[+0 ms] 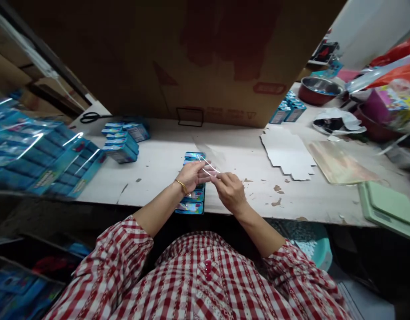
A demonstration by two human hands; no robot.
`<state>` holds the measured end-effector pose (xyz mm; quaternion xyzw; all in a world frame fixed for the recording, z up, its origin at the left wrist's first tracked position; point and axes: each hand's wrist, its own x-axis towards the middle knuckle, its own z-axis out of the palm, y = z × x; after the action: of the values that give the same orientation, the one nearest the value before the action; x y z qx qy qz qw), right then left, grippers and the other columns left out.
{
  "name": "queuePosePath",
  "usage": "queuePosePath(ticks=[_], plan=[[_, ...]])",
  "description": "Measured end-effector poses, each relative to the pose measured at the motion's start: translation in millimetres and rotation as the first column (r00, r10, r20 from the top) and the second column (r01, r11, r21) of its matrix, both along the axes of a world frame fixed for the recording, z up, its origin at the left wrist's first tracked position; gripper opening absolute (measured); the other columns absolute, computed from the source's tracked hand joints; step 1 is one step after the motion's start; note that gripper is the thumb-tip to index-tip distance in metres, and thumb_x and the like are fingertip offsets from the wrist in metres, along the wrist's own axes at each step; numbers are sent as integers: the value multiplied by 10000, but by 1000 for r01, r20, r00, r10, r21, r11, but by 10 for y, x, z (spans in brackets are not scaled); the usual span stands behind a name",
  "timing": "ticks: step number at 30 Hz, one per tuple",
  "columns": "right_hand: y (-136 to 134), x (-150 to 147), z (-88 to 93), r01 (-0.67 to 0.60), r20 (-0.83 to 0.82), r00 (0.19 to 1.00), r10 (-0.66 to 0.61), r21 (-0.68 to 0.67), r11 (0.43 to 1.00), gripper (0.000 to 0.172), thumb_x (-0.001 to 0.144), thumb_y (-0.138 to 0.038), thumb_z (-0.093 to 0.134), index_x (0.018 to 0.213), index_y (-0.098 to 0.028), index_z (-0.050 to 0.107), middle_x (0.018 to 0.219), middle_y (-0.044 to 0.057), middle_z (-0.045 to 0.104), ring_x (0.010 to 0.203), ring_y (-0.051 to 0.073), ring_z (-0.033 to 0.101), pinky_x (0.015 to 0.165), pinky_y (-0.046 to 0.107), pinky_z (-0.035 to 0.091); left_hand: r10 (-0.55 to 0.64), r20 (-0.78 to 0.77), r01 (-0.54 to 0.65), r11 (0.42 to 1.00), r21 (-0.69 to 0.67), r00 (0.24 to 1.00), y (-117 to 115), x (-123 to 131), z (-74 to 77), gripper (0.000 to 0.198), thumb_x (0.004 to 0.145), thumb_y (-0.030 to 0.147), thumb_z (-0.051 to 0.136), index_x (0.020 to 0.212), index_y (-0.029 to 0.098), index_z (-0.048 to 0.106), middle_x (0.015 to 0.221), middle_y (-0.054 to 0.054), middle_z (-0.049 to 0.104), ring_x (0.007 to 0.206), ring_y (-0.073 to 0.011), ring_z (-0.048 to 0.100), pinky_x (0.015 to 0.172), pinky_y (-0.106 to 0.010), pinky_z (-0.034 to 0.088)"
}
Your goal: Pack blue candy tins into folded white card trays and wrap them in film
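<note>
My left hand [190, 175], with a gold bracelet at the wrist, is over a row of small blue boxes [194, 207] near the table's front edge. A thin white band [209, 165], perhaps a rubber band or string, runs in a narrow loop between my two hands. Its near end is pinched in the closed fingers of my right hand [229, 190]. The left thumb presses on the band while the other left fingers stretch toward the right hand. The middle boxes of the row are hidden under my left hand.
A large cardboard carton [178, 58] stands across the back. Stacked blue packs [41, 155], black scissors [89, 117] and small blue boxes [121, 149] are to the left. On the right lie white cut card [286, 153], plastic sheets [338, 161] and a green scale [389, 206].
</note>
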<state>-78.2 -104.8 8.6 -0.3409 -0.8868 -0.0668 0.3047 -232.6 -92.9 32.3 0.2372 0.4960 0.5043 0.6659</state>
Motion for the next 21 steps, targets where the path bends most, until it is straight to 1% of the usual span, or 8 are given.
queuePosePath(ticks=[2,4,6,9,12,16,19,21], plan=[[32,-46,-18,-7,3,1000,7,11,1000,212,903,-212,427,804,-215,615,752,50,608,705,169,496,654,304,359,80,-110,-68,993,101,991,-82,-168,-24,339,792,330,585,1054,122,535,864,-95,653,641,-125,619,557,-246,516],[74,-134,-14,14,-2,1000,-14,-17,1000,256,898,-255,441,684,-212,576,678,52,575,655,174,472,622,303,347,186,-309,-85,946,311,933,-182,-317,-54,554,719,383,668,1196,178,475,1005,-98,627,686,-115,609,556,-222,504],[112,-256,0,14,0,1000,-14,-54,998,276,886,-289,463,633,-211,540,652,53,557,637,178,461,604,298,342,239,-562,89,866,493,792,-288,-449,-80,678,608,381,757,1213,224,494,1081,-84,595,742,-119,597,586,-219,498],[147,-441,9,-10,22,1000,12,-88,996,273,867,-322,501,622,-205,527,645,45,550,633,168,465,592,278,339,265,-826,425,755,499,498,-410,-600,-108,377,636,320,742,981,203,648,922,-49,633,709,-123,583,647,-253,489],[165,-559,9,-61,4,998,63,-142,988,318,850,-395,524,599,-200,514,630,33,544,626,149,471,585,258,340,320,-879,507,724,468,354,-465,-678,-139,120,777,264,608,833,179,674,764,-40,655,655,-123,586,654,-255,471],[165,-561,92,-167,-164,979,124,-280,945,365,824,-460,544,577,-196,495,603,5,525,593,125,475,566,242,349,451,-850,499,690,525,270,-524,-679,-124,192,853,244,491,815,166,662,771,-61,676,716,-147,617,681,-260,469],[78,-482,259,-218,-302,947,107,-363,906,351,833,-439,540,583,-195,504,591,-10,511,570,114,482,547,234,362,575,-792,510,627,589,207,-605,-643,-56,201,862,212,453,846,155,645,789,-74,674,742,-158,616,704,-276,472],[-36,-427,388,-182,-308,949,74,-340,922,308,852,-403,524,620,-200,534,632,2,536,604,123,504,570,243,376,644,-742,513,580,633,186,-660,-625,-23,180,856,197,458,860,164,635,782,-67,672,740,-157,609,716,-283,472]])
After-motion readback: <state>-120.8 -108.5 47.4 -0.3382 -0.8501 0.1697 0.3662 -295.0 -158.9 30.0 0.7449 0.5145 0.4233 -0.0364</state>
